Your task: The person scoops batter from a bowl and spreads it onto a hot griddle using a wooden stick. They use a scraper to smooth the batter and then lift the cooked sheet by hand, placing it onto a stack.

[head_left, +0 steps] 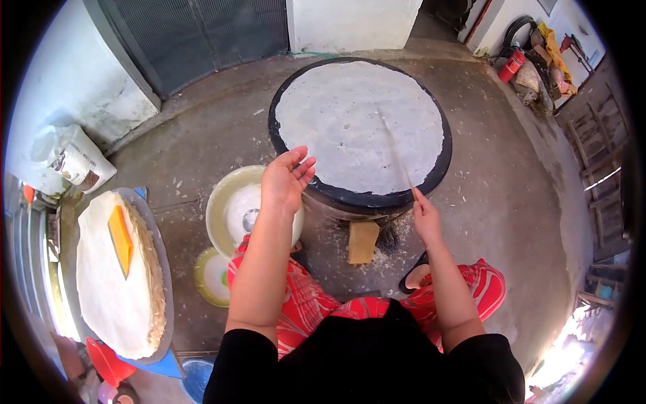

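Note:
A thin white pancake [330, 114] spreads over almost the whole of a large round black griddle [441, 168]. My right hand [425, 221], at the griddle's near right edge, is closed round the near end of a long thin stick [397, 153]. The stick slants away to the upper left across the pancake. My left hand [285, 180] is empty, palm turned inward and fingers apart, and it overlaps the griddle's near left rim in this view.
Left of the griddle stand a pale basin [217, 202] of white batter and a smaller yellow-green bowl [200, 276]. Farther left, an orange scraper [121, 239] lies on a stack of pancakes [101, 296]. A tan block [363, 242] sits before the griddle. A white bucket [84, 161] stands near the wall.

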`<state>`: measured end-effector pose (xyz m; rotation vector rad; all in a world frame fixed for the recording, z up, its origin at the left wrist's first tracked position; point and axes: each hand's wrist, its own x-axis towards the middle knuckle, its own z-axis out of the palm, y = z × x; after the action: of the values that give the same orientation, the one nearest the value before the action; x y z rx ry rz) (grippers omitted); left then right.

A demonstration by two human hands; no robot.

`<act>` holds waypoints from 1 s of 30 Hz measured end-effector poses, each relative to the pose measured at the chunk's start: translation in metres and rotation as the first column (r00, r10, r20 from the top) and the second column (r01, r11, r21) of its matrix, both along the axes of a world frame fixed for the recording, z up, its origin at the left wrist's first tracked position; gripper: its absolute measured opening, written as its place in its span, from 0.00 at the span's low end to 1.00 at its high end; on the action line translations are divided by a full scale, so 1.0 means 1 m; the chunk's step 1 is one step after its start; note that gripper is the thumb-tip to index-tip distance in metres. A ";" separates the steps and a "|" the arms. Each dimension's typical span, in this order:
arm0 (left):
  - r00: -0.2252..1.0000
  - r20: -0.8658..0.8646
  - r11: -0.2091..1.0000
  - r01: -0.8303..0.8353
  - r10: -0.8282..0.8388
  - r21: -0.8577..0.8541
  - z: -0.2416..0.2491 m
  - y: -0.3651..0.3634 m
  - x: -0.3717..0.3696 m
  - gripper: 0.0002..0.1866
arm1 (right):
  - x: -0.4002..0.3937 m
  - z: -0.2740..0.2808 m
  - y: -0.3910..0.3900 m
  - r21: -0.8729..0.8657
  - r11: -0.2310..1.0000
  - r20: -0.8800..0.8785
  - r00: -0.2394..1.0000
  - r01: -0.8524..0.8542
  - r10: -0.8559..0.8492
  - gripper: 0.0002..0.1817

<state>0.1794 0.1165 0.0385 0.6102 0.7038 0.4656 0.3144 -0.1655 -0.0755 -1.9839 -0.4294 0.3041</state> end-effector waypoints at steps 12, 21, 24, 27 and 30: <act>1.000 0.017 1.000 0.001 -0.001 -0.005 0.000 0.002 0.001 0.12 | -0.021 0.057 -0.035 -0.133 0.969 -0.245 0.954 -0.208 0.171 0.18; 1.000 -0.003 1.000 -0.015 0.015 -0.002 -0.004 0.001 -0.001 0.12 | -0.038 0.036 -0.004 0.002 0.992 -0.457 0.882 -0.125 0.112 0.19; 1.000 -0.001 1.000 -0.002 0.002 -0.002 -0.005 0.002 -0.001 0.13 | -0.022 0.031 0.013 -0.014 0.996 -0.396 0.916 -0.083 0.071 0.19; 1.000 0.006 1.000 -0.018 0.019 -0.012 -0.003 0.000 -0.001 0.12 | -0.020 0.029 0.037 -0.009 0.999 -0.328 0.944 0.046 -0.046 0.19; 0.998 0.006 0.998 -0.058 0.058 -0.009 -0.006 -0.002 0.001 0.12 | -0.039 0.003 0.054 0.134 0.954 -0.298 0.907 -0.267 0.296 0.18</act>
<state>0.1803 0.1143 0.0321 0.5808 0.7193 0.5178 0.2753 -0.1111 -0.0723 -1.7425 -0.5130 0.7619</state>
